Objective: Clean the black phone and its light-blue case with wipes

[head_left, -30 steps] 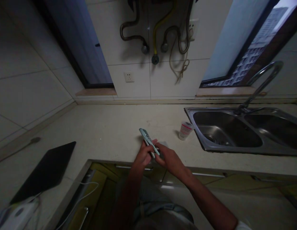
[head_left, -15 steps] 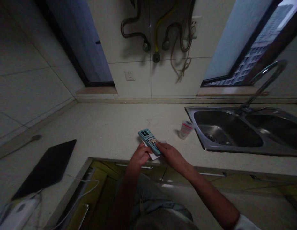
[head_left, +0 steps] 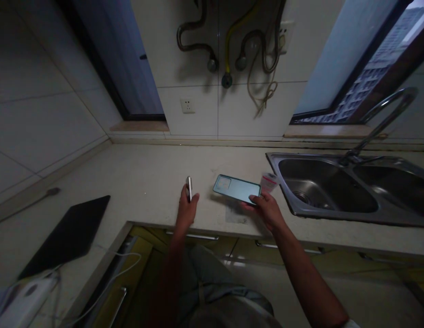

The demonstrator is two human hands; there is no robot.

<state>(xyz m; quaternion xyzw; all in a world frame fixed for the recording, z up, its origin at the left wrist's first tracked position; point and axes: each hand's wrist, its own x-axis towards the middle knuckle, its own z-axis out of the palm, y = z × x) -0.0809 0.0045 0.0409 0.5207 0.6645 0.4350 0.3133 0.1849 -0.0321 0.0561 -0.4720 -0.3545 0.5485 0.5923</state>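
My left hand [head_left: 186, 213] is closed on a slim phone [head_left: 189, 186], turned edge-on and upright above the counter. In my right hand [head_left: 269, 210] is a teal phone case [head_left: 239, 189], its plain hollow side facing me and its camera cutout at the far left end. The thumb presses on the case's right end. The phone and the case are apart. Below the case, a thin clear sheet or bag [head_left: 235, 216] lies on the counter. A plastic cup [head_left: 269, 181] with pink print stands just behind the right hand, partly hidden by it.
A double steel sink [head_left: 290, 210] with a tall curved faucet [head_left: 385, 114] is set in the pale countertop [head_left: 153, 168] on the right. To the left lie a flat black panel [head_left: 70, 232] and a white device with a cable [head_left: 25, 300]. Hoses [head_left: 194, 47] hang on the wall.
The phone and its case have come apart: the left hand has moved left with the phone, the right hand rightward with the case. The clear sheet on the counter is now more exposed.
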